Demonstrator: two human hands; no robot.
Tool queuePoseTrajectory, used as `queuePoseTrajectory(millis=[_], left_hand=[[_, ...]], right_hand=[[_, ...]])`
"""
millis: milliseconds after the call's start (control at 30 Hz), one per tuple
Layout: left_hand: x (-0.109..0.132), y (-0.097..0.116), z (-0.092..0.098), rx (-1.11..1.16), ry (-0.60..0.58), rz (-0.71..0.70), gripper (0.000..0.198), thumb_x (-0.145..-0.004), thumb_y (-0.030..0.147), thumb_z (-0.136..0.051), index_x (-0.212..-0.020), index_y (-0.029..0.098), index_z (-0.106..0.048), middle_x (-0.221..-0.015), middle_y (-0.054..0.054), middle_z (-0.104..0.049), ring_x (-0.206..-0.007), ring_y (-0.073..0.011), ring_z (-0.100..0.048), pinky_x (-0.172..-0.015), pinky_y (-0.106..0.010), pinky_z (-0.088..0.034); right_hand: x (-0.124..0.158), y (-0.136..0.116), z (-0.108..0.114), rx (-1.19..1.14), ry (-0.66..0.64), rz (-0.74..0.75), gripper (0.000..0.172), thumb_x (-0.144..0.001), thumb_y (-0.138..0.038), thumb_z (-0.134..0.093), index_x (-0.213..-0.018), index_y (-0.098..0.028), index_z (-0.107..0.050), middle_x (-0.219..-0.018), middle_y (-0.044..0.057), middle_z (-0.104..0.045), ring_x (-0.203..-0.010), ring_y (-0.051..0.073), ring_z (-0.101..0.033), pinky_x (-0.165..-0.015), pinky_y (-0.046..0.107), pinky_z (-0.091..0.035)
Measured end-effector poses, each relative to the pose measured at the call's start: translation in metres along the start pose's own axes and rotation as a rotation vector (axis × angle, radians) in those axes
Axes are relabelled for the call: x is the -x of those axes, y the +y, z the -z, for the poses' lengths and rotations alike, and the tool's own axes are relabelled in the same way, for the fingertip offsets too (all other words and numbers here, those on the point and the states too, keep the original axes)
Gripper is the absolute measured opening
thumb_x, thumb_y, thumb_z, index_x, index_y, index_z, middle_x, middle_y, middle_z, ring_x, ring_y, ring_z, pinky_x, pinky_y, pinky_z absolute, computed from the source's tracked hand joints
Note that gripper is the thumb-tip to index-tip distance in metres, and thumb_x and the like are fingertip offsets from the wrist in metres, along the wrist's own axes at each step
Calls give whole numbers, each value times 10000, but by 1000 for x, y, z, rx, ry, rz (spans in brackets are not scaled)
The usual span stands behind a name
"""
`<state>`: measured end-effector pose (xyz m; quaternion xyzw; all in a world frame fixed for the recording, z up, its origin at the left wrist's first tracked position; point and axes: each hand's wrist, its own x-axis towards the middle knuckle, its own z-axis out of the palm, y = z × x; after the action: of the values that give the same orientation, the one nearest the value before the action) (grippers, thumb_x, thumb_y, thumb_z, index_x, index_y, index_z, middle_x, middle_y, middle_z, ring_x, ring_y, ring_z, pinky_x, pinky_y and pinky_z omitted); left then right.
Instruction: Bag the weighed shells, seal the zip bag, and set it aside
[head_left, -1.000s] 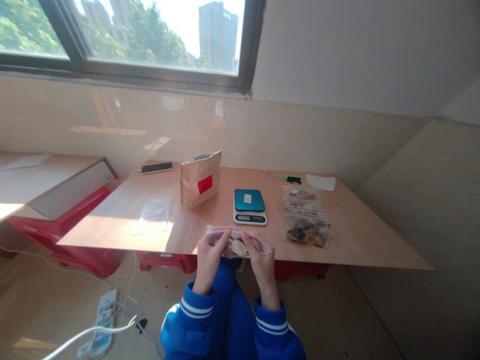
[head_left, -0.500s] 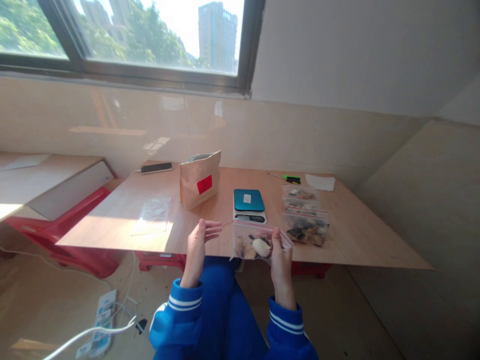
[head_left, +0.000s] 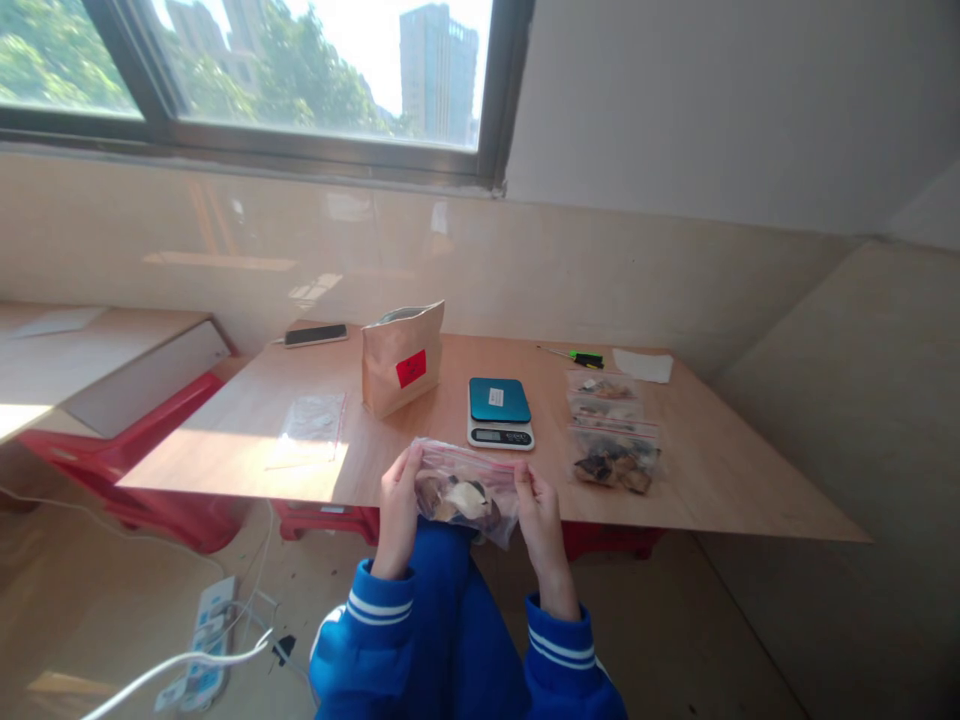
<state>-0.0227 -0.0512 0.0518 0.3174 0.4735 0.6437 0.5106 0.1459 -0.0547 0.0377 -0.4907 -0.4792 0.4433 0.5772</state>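
A clear zip bag (head_left: 466, 492) with brown, dark and whitish dried pieces in it is stretched between my hands at the table's front edge. My left hand (head_left: 400, 500) pinches its upper left corner, and my right hand (head_left: 538, 510) grips the upper right corner. Just beyond the bag stands a kitchen scale (head_left: 500, 412) with a blue plate and a white body; nothing lies on its plate. To the right, several filled zip bags (head_left: 615, 462) lie in a column. A brown paper pouch (head_left: 401, 360) with a red label stands upright, its top open.
On the table (head_left: 720, 470) flat clear bags (head_left: 311, 428) lie at the left and a phone (head_left: 316, 335) at the back. A green-black screwdriver (head_left: 585, 357) and white paper (head_left: 643, 365) are at the back right. A power strip (head_left: 206, 640) with cables lies on the floor.
The zip bag has moved left, between both hands. My left hand, open and apart from it before, now pinches its left corner. The scale's display is uncovered.
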Motion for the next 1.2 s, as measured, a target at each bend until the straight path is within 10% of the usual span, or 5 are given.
queuePoseTrajectory(millis=[300,533,667,833,1200], left_hand=[[6,3,-7,-58,-258,43,456,-799,523,-591,-1015,139,-711,-1006,-113,-736,-952,-235,-676,-859,-314,-495],[-4,6,15,-170,-223,61,436,-811,524,-535,-938,135,-687,-946,-125,-736,-833,-235,-692,-768,-336,-504],[-10,2,26,-171,-151,24,424,-806,530,-525,-899,146,-678,-884,-98,-734,-779,-216,-687,-724,-319,-498],[-14,1,29,-195,-111,35,418,-799,532,-540,-890,144,-669,-885,-98,-734,-765,-207,-685,-708,-310,-494],[-19,8,38,-198,-66,44,418,-769,523,-557,-886,133,-651,-844,-97,-721,-766,-221,-682,-730,-345,-510]], right_hand=[[-6,-2,11,20,217,-35,578,-797,-677,-502,-880,-139,-693,-680,98,-732,-604,248,-681,-598,340,-533],[-66,-16,125,462,601,178,567,-813,-630,-487,-978,-103,-617,-672,120,-683,-614,227,-644,-611,334,-491],[-87,-15,163,805,745,191,462,-843,-506,-515,-1047,-97,-578,-1008,232,-649,-933,303,-607,-814,433,-453],[-60,9,128,988,1039,294,504,-881,-409,-453,-1252,-70,-481,-1357,286,-407,-1300,394,-347,-1006,579,-290],[-110,53,98,958,778,-187,647,-890,-396,-381,-1401,-2,-347,-1520,311,-159,-1415,429,-117,-1072,667,-130]])
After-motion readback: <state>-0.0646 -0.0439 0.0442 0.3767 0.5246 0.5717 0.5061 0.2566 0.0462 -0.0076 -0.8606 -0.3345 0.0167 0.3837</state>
